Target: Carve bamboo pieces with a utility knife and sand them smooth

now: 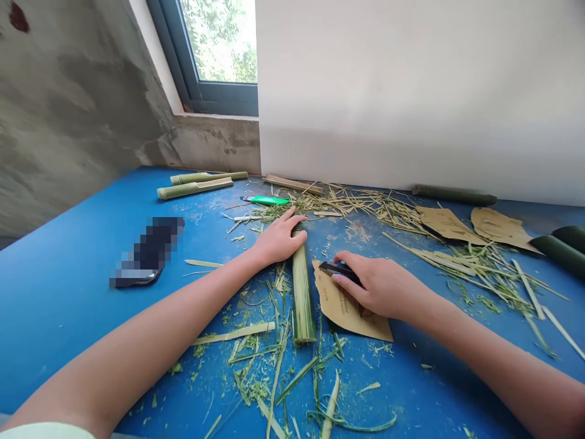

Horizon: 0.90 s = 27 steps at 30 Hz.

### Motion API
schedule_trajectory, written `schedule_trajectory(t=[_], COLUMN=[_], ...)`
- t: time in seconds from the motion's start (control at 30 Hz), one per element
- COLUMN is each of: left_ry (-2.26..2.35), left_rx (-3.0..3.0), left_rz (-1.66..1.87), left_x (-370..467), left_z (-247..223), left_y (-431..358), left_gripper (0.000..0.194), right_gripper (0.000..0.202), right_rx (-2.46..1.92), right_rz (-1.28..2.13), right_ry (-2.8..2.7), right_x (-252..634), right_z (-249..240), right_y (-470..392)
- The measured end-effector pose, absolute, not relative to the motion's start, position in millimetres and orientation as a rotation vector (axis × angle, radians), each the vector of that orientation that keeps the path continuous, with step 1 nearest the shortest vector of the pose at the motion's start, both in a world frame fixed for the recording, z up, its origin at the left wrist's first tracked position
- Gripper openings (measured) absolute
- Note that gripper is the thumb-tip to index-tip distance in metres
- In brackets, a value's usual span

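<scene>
A partly peeled green bamboo piece (303, 296) lies lengthwise on the blue table. Over its far end sits my left hand (280, 236), thumb and fingers apart around the bamboo, holding it down. To the right of the bamboo, my right hand (372, 283) grips a black-handled utility knife (340, 269), whose tip points left; the blade is hard to make out. Beneath this hand is a sheet of sandpaper (329, 299), printed brown back upward, partly covered by the fingers. A green utility knife (269, 200) lies just beyond my left hand.
Bamboo shavings (249, 332) litter the blue table (68, 299), with heaped strips (379, 206) farther back. A phone (153, 250) lies left. Two cut bamboo pieces (196, 188) rest at the back left. More sandpaper (450, 224) and dark green bamboo (564, 256) lie right. A white panel (411, 91) stands behind.
</scene>
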<state>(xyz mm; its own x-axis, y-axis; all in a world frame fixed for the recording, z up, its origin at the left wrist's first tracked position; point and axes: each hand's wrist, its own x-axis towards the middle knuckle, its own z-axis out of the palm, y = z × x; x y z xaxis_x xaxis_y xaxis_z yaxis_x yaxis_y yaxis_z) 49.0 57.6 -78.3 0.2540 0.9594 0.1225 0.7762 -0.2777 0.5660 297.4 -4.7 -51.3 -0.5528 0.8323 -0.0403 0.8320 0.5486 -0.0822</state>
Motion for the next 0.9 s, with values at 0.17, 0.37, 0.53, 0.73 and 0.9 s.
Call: schedule_trajectory(t=[0.17,0.37,0.53,0.73,0.9], left_ry=[1.545,1.49,1.487,1.52,1.548], left_rx=[2.149,2.2,2.196,2.194,2.166], left_rz=[0.642,0.651,0.7,0.724,0.683], left_x=[39,37,37,41,44], left_z=[-79,-79,-81,-83,-80], left_y=[63,64,64,66,64], left_gripper=[0.058,0.053,0.047,0.043,0.042], right_gripper=[0.04,0.039,0.039,0.037,0.037], right_rx=[-1.563,-1.431,-1.348,-1.295,-1.303], right_rz=[0.132,0.081,0.113,0.089,0.044], right_ry=[-2.655,-2.715,-2.703,-2.705,-2.732], right_x=[300,268,252,244,238], right_z=[-44,-32,-41,-52,-47], right_y=[0,-5,-4,-6,-6])
